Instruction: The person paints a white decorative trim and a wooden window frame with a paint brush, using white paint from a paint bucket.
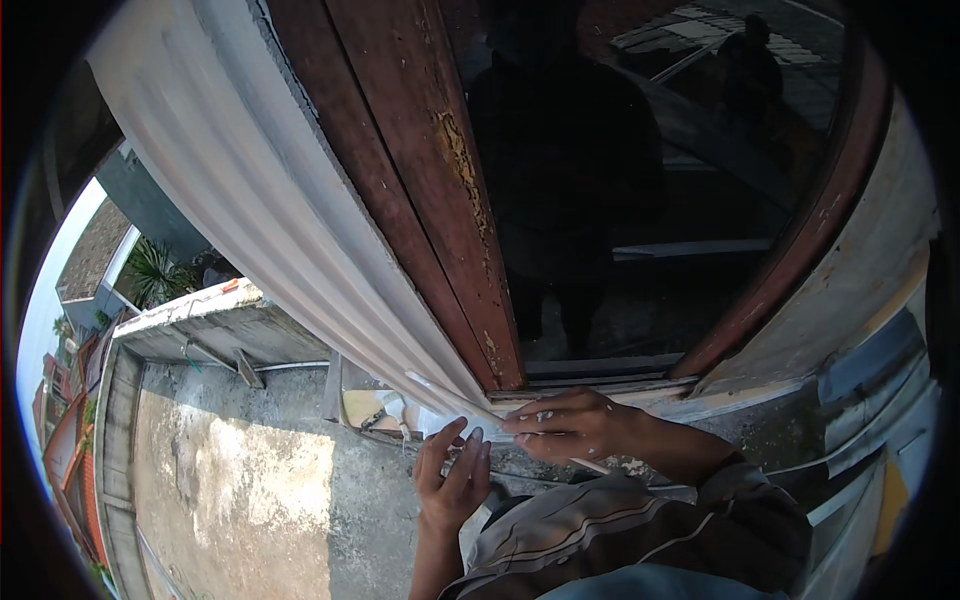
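My right hand point(570, 425), flecked with white paint, is closed around a slender pale stick point(440, 391) that looks like a thin paintbrush. Its pale tip points up and left against the foot of the white ribbed moulding point(270, 220), and its other end pokes out below my palm. My left hand point(455, 475) is raised just left of it, fingers apart and slightly bent, with paint on the fingertips and nothing visible in it. Beyond my left fingers, a wider paintbrush point(392, 408) lies by a yellowish pad point(360, 405).
A brown wooden window frame point(400, 180) with peeling paint surrounds dark reflecting glass point(570, 200). At lower left is a concrete floor point(230, 480) bounded by a low wall point(120, 440). Sheets and boards point(870, 400) lean at the right.
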### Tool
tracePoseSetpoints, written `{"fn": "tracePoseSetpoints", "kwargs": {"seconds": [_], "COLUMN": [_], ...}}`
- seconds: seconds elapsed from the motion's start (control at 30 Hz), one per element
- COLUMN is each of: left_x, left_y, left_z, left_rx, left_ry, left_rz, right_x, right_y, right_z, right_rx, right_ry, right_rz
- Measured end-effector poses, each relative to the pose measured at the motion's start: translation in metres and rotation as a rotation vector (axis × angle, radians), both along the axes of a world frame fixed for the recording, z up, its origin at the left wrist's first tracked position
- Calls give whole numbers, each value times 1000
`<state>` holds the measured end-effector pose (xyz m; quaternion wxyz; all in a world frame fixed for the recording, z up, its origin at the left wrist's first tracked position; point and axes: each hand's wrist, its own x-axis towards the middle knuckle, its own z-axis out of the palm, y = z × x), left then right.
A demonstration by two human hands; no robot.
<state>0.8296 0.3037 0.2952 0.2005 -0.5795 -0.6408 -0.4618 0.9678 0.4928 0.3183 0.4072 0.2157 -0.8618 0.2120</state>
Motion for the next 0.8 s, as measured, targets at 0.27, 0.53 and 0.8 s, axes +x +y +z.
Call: {"fn": "tracePoseSetpoints", "kwargs": {"seconds": [0.27, 0.53, 0.8], "left_x": [9, -9, -79], "left_y": [-18, -38, -126], "left_z": [-41, -74, -121], "left_rx": [-208, -265, -185], "left_ry": [21, -38, -287], "left_rz": [59, 222, 586], "right_x": [-11, -44, -145], "right_y": [-23, -33, -94], "right_z": [-56, -79, -136], "right_rx": [4, -123, -225], "right_ry": [-164, -286, -316], "right_rz": [134, 159, 23]}}
